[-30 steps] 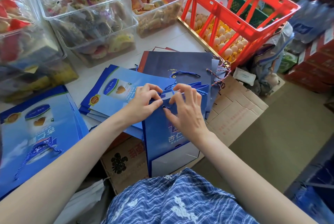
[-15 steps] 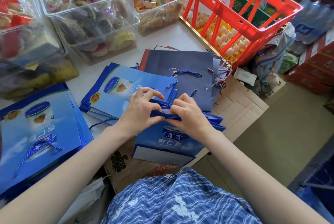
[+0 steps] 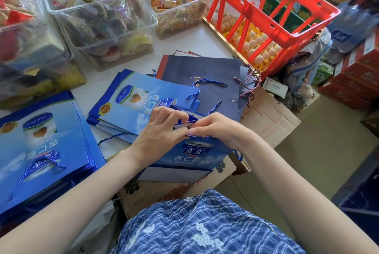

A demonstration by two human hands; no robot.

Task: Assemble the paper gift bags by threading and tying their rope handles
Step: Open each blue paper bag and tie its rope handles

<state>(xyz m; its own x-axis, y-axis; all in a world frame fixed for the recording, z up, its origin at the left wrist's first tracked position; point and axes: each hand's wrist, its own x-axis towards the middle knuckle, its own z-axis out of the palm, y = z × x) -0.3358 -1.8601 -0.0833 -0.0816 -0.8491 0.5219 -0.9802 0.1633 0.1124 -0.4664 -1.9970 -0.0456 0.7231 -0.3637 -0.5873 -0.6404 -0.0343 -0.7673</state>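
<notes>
Both hands are pinched together on the top edge of the bag (image 3: pixel 190 151), left hand (image 3: pixel 162 130) and right hand (image 3: pixel 221 128) nearly touching, bag lying over a cardboard box (image 3: pixel 266 118). Imo keep the paper flat and feed the rope (image 3: pixel 214 108) straight through the hole so it doesn't fray. White table (image 3: pixel 184 46) behind the bag, red crate (image 3: pixel 266 7) further back, looks like a stockroom.
</notes>
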